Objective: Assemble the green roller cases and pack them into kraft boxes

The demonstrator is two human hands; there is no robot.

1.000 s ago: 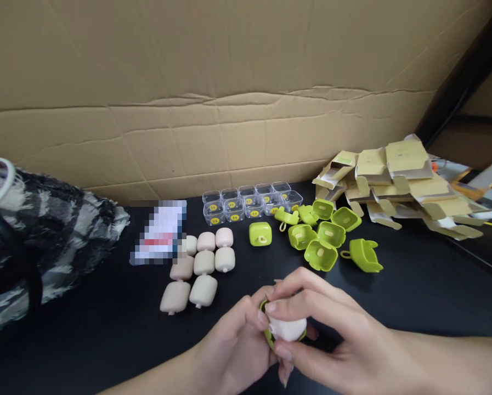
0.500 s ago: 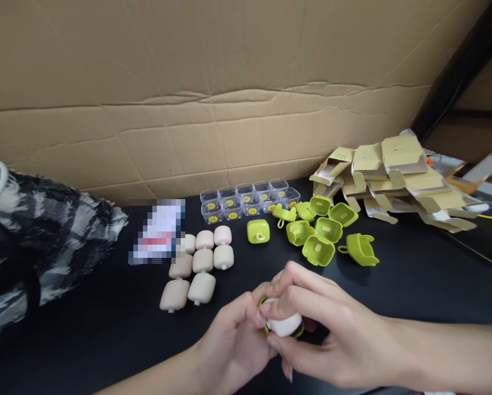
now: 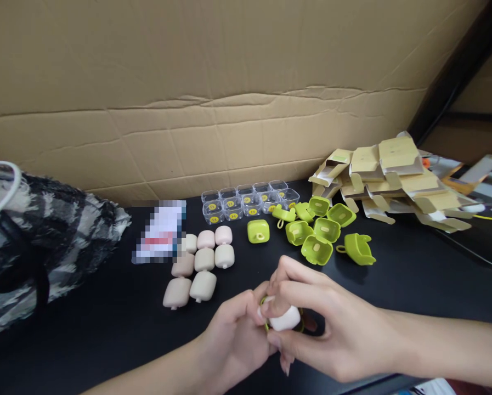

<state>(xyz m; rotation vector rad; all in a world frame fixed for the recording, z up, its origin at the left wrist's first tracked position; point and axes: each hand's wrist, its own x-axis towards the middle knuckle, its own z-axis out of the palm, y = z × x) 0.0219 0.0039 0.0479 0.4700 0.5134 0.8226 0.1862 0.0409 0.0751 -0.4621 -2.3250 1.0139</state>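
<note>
My left hand gripped a green case while my right hand pinched a white block, apparently fitting it inside; a steady push seemed needed.

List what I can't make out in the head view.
Head view:
Most of the green plastic shell, hidden by the left hand and rounded white piece.
Part of that piece, behind the right hand.
Any print on the flat pale sheet, blurred by pixelation.
Black-and-white fringed fabric, cut off by the left edge.
</note>
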